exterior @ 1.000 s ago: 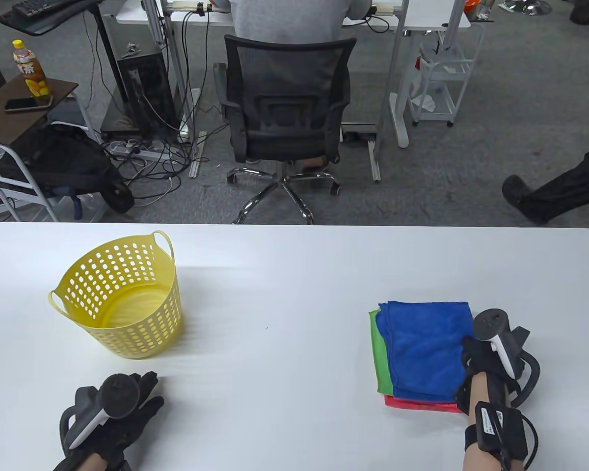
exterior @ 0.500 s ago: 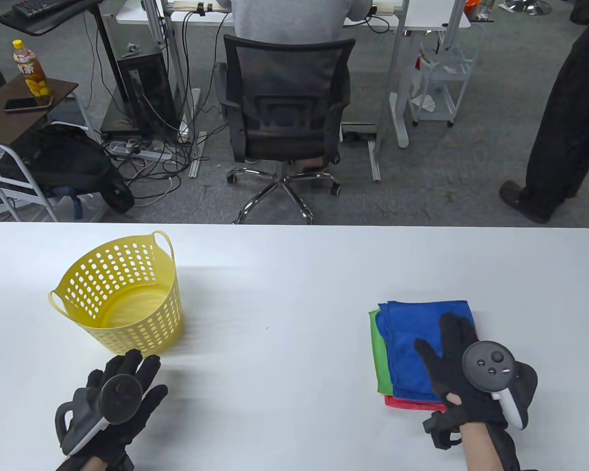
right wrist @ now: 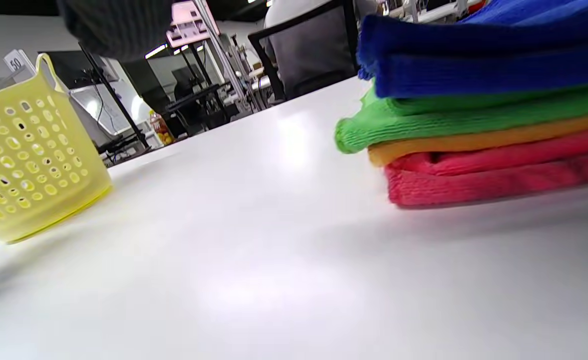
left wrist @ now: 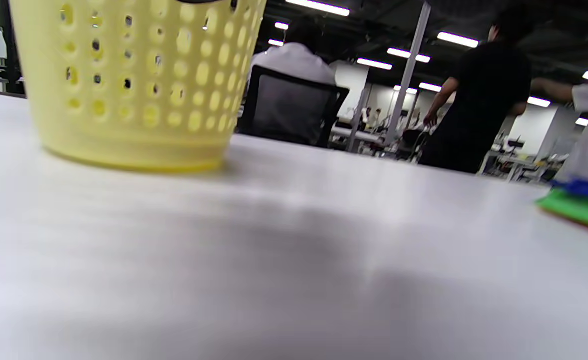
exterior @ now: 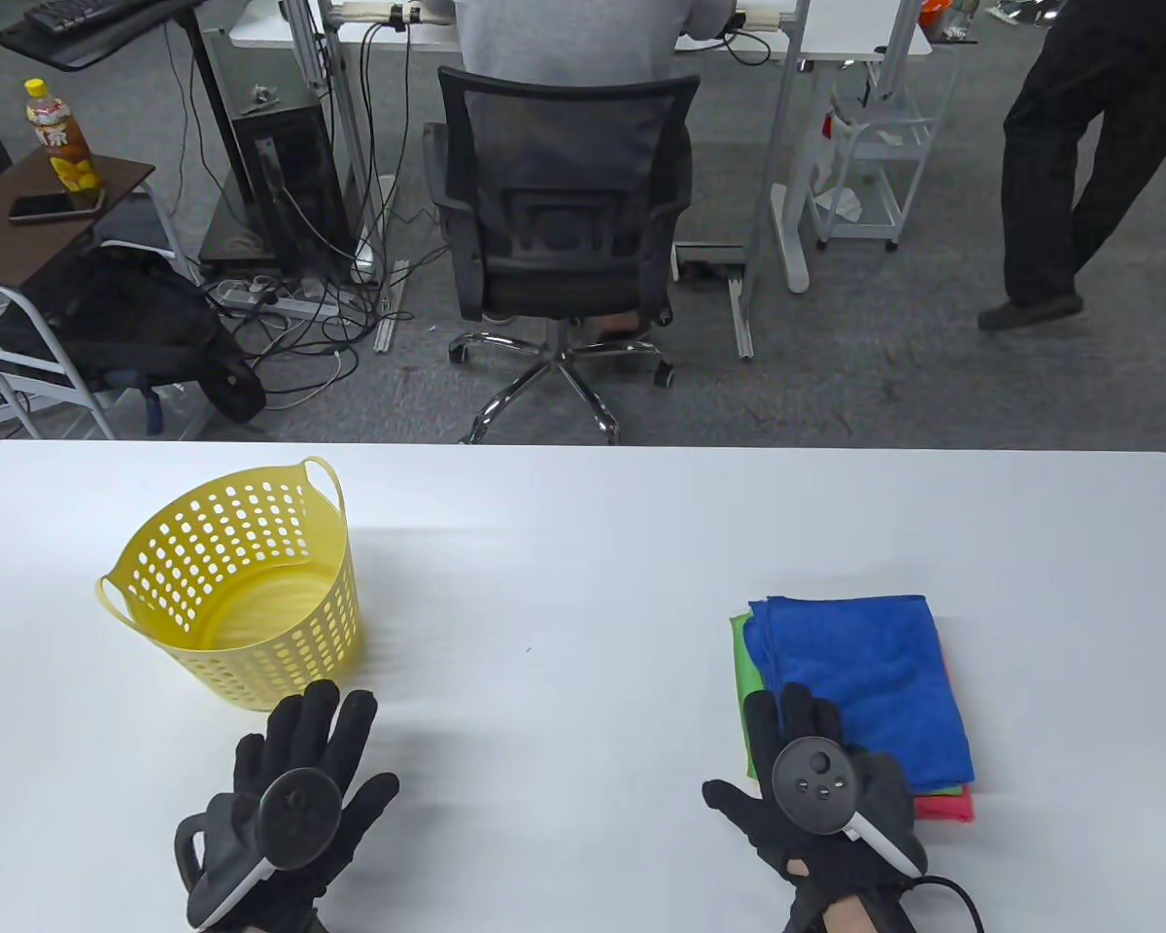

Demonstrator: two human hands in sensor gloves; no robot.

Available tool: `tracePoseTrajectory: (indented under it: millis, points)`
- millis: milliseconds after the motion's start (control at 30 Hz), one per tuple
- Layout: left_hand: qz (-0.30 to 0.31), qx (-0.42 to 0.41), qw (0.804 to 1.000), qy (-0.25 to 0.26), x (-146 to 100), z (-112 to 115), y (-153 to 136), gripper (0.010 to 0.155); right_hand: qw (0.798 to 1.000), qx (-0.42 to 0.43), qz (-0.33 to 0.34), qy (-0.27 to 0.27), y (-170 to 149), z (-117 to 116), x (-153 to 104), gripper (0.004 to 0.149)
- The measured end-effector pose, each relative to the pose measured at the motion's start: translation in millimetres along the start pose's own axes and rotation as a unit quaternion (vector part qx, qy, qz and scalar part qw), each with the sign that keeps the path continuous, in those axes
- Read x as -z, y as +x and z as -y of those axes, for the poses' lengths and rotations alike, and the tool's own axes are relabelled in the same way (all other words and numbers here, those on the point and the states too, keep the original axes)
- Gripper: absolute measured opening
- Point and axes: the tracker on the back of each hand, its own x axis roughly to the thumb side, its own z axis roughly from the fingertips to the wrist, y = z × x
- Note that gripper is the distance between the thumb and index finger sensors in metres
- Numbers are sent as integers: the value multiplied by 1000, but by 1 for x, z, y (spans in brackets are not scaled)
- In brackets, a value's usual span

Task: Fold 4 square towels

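Observation:
A stack of folded towels lies at the table's right: blue towel [exterior: 860, 680] on top, green towel [exterior: 746, 680] under it, then an orange towel [right wrist: 473, 141] and a red towel [exterior: 947, 806] at the bottom. My right hand [exterior: 797, 768] lies flat with fingers spread at the stack's near left corner, fingertips at its edge, holding nothing. My left hand [exterior: 311, 758] lies flat and open on the table just in front of the yellow basket [exterior: 238, 583], holding nothing. The stack also shows in the right wrist view [right wrist: 483, 75].
The white table [exterior: 564, 583] spreads between basket and stack. The yellow basket is also seen close in the left wrist view [left wrist: 129, 80]. Beyond the far edge stand an office chair [exterior: 564, 214] with a seated person and a walking person [exterior: 1079, 146].
My right hand came off the blue towel and slid left and nearer, to the stack's near left corner. My left hand moved forward and right toward the basket, fingers spreading. The bystander walked away.

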Motion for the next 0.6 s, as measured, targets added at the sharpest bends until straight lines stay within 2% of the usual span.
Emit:
tracePoseTrajectory:
  millis: [100, 200, 400, 600]
  points:
    - [-3, -6, 999, -49, 7, 19, -8, 81, 1000, -14, 0, 13, -5, -1, -1, 97]
    - [-1, -41, 995, -89, 10, 27, -9, 83, 1000, 8, 10, 27, -8, 1, -6, 100]
    - [24, -38, 994, -104, 10, 28, -3, 84, 1000, 17, 7, 15, -10, 4, -8, 101]
    - [20, -64, 990, -127, 12, 32, -9, 85, 1000, 15, -5, 21, -16, 0, -4, 101]
